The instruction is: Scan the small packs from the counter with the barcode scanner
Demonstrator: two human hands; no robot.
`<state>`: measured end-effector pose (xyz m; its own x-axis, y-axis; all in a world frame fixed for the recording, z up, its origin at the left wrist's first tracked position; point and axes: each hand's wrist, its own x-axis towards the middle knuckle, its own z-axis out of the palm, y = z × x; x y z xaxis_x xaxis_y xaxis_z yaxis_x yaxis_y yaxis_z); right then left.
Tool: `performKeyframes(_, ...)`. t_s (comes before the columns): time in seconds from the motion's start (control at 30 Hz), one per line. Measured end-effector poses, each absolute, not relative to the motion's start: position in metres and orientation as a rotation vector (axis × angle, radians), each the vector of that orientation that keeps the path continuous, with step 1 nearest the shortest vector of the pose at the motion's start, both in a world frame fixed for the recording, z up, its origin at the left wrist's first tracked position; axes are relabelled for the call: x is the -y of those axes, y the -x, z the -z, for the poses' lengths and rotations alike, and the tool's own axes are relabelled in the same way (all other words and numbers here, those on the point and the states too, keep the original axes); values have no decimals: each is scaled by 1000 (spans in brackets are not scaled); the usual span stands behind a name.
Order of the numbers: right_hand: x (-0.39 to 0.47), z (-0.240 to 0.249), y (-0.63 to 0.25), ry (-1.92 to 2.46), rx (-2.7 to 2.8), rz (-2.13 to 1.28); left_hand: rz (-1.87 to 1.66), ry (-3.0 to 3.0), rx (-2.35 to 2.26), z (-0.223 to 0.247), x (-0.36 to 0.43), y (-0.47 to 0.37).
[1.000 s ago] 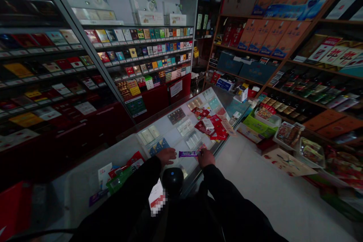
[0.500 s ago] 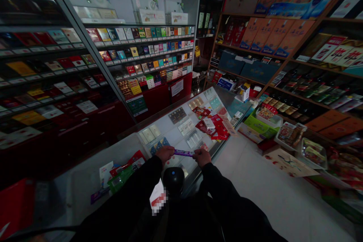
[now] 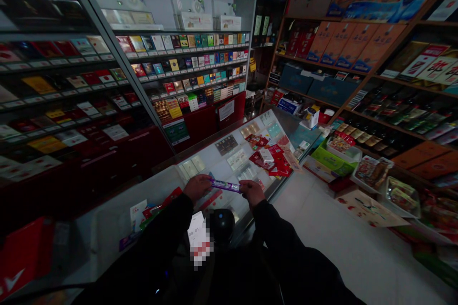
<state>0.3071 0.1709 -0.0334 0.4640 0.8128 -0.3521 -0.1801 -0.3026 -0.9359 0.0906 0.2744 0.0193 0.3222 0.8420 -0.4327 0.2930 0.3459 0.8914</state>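
Observation:
A thin purple candy stick pack point(image 3: 225, 185) is stretched between my two hands above the glass counter point(image 3: 211, 152). Its left end is pinched in the closed fingers of my left hand point(image 3: 198, 187). My right hand point(image 3: 252, 192) grips the other end, fingers closed. Just below the pack stands a round black device point(image 3: 222, 225), with a lit white screen point(image 3: 199, 236) to its left. Beyond my right hand, red packets point(image 3: 280, 159) and a small white box point(image 3: 266, 155) lie on the counter.
On the left is a pale tray point(image 3: 96, 243) with colourful packets, beside a red box point(image 3: 25, 252). Shelves of small boxes point(image 3: 193, 40) rise ahead. At the right are bottles point(image 3: 390, 107) and open bins of snacks point(image 3: 400, 195) above the tiled floor.
Both hands have moved slightly up and left with the purple pack, which now tilts down a little more to the right. The whole view has shifted slightly.

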Motion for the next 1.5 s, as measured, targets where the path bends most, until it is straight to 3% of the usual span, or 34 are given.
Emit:
performKeyframes(0.5, -177, 25, -279, 1498, 682, -1149, -484, -1688, -1325, -25, -280, -33)
performKeyframes(0.77, -176, 22, -271, 1509, 676, -1195, -515, -1589, -1334, -6, -276, -23)
performKeyframes(1.0, -190, 22, -270, 1479, 744, -1162, -526, -1607, -1335, -22, -277, -13)
performKeyframes(1.5, -246, -45, -184, 1905, 1609, -900, -477, -1621, -1606, -53, -275, 86)
